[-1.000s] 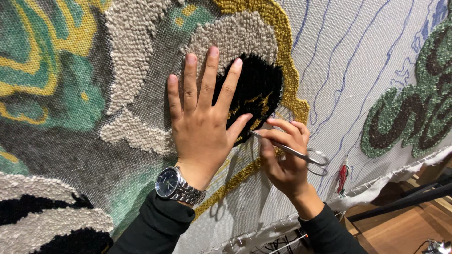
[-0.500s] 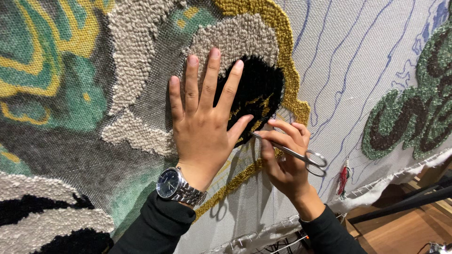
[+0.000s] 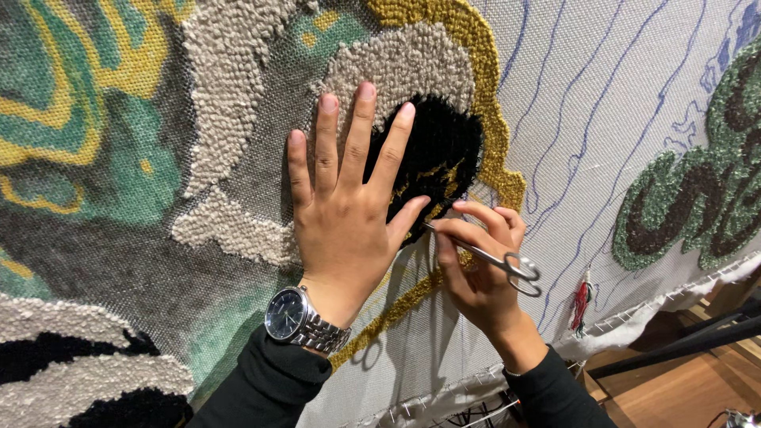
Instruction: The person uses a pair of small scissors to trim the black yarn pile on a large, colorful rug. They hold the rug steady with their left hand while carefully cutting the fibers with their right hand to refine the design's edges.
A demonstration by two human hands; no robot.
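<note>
Two hands on tufted rug [image 3: 119,158]: left hand [image 3: 349,214] flat, fingers spread; right hand [image 3: 476,269] grip holding scissors [image 3: 491,257].

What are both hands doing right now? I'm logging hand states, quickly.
Left hand: open, flat on the tufted cloth.
Right hand: closed on small scissors.

Tufted cloth [image 3: 555,95] shows black patch [image 3: 440,150], gold border [image 3: 483,95], beige loops [image 3: 230,87], green swirls [image 3: 690,198].

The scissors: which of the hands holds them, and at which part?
The right hand holds the small metal scissors along the shanks, just ahead of the finger loops, which stay free. The left hand holds nothing; it lies flat on the tufted cloth.
</note>
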